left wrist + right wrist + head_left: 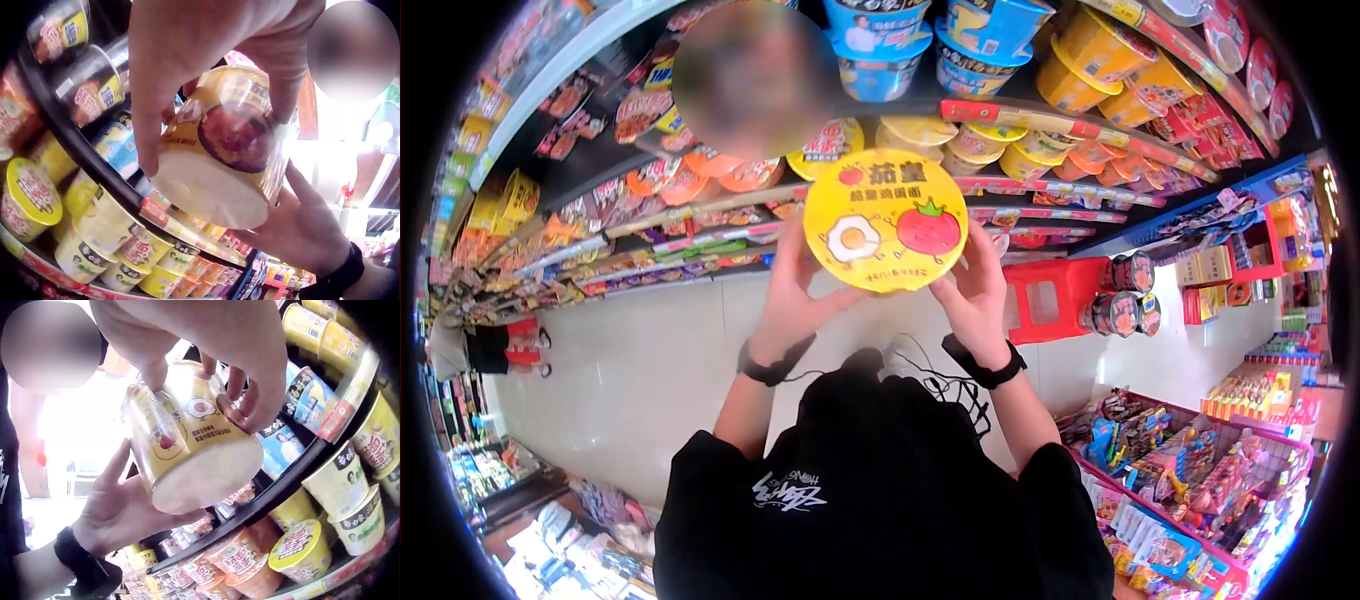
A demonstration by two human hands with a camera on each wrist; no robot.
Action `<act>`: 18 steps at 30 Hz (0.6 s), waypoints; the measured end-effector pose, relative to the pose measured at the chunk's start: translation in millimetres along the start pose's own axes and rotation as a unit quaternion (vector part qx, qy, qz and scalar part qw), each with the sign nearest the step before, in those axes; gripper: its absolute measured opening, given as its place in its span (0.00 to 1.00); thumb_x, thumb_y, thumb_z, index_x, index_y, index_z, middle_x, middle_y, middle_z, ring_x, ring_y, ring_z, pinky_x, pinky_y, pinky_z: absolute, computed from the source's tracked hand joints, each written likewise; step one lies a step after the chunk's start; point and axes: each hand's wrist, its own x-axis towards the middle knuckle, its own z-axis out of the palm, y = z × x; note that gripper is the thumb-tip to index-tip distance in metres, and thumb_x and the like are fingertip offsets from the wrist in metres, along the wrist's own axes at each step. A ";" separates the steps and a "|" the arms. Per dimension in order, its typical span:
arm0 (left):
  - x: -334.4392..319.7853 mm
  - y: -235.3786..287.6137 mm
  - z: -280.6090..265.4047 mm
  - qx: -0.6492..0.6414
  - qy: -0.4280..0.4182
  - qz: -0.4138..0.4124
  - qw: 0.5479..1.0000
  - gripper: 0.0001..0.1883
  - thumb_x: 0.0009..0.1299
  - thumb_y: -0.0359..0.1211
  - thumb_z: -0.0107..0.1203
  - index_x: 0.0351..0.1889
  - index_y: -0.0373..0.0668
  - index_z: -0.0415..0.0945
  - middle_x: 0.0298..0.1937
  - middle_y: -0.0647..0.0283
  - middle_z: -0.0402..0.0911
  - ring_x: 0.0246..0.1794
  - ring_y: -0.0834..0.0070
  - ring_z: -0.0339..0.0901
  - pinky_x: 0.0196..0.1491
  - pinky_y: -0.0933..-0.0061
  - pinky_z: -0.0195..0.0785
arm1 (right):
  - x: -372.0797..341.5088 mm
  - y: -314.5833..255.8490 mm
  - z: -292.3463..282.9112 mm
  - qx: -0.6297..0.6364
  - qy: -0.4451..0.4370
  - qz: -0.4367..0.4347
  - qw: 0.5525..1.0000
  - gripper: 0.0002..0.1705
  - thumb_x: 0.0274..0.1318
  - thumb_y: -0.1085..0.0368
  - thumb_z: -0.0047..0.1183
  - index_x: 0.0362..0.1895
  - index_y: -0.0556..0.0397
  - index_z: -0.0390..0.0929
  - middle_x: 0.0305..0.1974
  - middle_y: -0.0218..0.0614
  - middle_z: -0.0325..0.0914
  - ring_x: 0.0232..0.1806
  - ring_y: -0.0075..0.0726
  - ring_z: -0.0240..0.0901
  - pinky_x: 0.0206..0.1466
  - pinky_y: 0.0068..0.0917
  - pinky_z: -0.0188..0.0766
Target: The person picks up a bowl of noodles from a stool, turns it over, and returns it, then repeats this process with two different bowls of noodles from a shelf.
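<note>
A yellow instant noodle cup is held up in front of the chest, its lid with an egg and tomato drawing facing the head camera. My left hand grips its left side and my right hand its right side, thumbs toward the body. In the left wrist view the pale base of the noodle cup shows, with the left hand above and the right hand below. Seen from the right wrist, the right hand's fingers curl round the noodle cup.
Shelves packed with noodle cups curve in front, with blue cups on the upper level. A red stool stands at the right beside several dark cups. Behind on the right is a bin of packaged goods. Cables hang near the body.
</note>
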 end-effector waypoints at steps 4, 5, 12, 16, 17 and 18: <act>-33.7 30.2 -1.1 -0.007 0.064 -0.046 0.997 0.45 0.51 0.22 0.69 0.67 0.38 0.55 0.64 0.60 0.66 0.66 0.71 0.63 0.66 0.66 0.57 | -0.1 -4.2 17.5 -0.016 -0.065 -0.040 0.997 0.40 0.47 0.71 0.64 0.65 0.51 0.61 0.63 0.39 0.61 0.64 0.37 0.61 0.61 0.35 0.66; -42.2 28.5 -6.5 -0.009 0.076 -0.034 0.996 0.45 0.51 0.21 0.69 0.67 0.38 0.56 0.63 0.60 0.66 0.65 0.71 0.63 0.66 0.66 0.57 | -0.3 -4.4 22.1 -0.015 -0.079 -0.043 0.996 0.40 0.47 0.70 0.64 0.65 0.51 0.61 0.62 0.39 0.62 0.63 0.38 0.61 0.61 0.35 0.67; -100.5 47.6 -59.6 0.059 0.152 -0.022 0.986 0.45 0.50 0.22 0.69 0.67 0.37 0.57 0.62 0.61 0.68 0.63 0.72 0.66 0.65 0.66 0.59 | -8.0 -2.1 86.3 0.042 -0.159 -0.057 0.985 0.40 0.45 0.68 0.66 0.63 0.52 0.62 0.61 0.41 0.61 0.62 0.39 0.62 0.57 0.36 0.70; -121.4 70.8 -88.3 0.132 0.191 -0.015 0.973 0.47 0.46 0.26 0.73 0.66 0.36 0.61 0.59 0.62 0.72 0.61 0.72 0.68 0.64 0.66 0.61 | -10.5 3.1 126.4 0.062 -0.195 -0.054 0.977 0.41 0.44 0.68 0.67 0.64 0.54 0.61 0.61 0.41 0.60 0.62 0.37 0.62 0.57 0.36 0.70; -125.3 73.5 -95.7 0.124 0.215 -0.012 0.969 0.46 0.44 0.28 0.75 0.64 0.35 0.63 0.57 0.62 0.74 0.60 0.73 0.69 0.64 0.67 0.60 | -9.5 1.9 136.6 0.060 -0.205 -0.063 0.975 0.42 0.44 0.69 0.67 0.64 0.54 0.61 0.61 0.41 0.60 0.62 0.37 0.62 0.57 0.36 0.70; -129.1 76.3 -104.1 0.130 0.218 -0.012 0.967 0.47 0.44 0.29 0.75 0.64 0.35 0.64 0.57 0.62 0.74 0.60 0.73 0.70 0.63 0.67 0.60 | -8.7 1.7 147.5 0.058 -0.215 -0.072 0.972 0.42 0.43 0.69 0.67 0.64 0.54 0.60 0.62 0.41 0.60 0.62 0.37 0.62 0.57 0.36 0.70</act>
